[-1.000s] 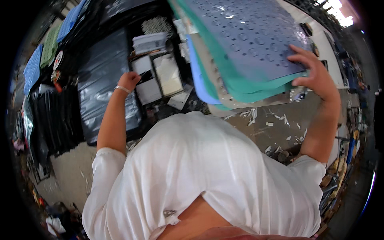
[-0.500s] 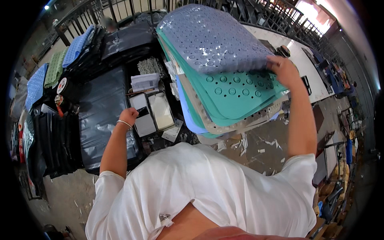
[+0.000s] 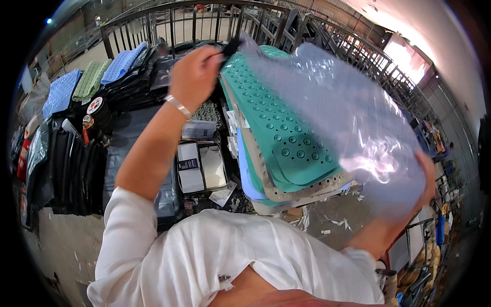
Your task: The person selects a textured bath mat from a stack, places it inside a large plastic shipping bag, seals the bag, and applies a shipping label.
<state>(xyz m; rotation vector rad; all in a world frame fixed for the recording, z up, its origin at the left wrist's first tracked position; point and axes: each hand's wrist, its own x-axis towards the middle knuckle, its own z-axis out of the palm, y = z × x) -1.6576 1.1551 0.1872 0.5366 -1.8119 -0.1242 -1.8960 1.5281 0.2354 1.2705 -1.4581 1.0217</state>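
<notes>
A stack of perforated rubber mats [image 3: 286,148], teal on top with beige and blue ones beneath, lies tilted in front of me. Above it hangs a translucent pale-blue mat [image 3: 348,112], lifted off the stack. My left hand [image 3: 193,77] is raised and pinches this mat's upper left corner, where a small dark piece [image 3: 232,47] sticks out past the fingers. My right hand [image 3: 427,179] grips the mat's lower right edge and shows partly through the material.
Small white boxes and trays [image 3: 202,166] sit below the stack beside black plastic bags [image 3: 71,169]. Folded blue and green mats [image 3: 92,77] and tape rolls [image 3: 94,106] lie at the left. A dark metal railing [image 3: 169,23] runs along the back. Paper scraps litter the floor [image 3: 332,217].
My left hand has risen from the boxes to the top mat's upper corner. The pale-blue mat has come up off the teal one, and my right hand has moved down and to the right.
</notes>
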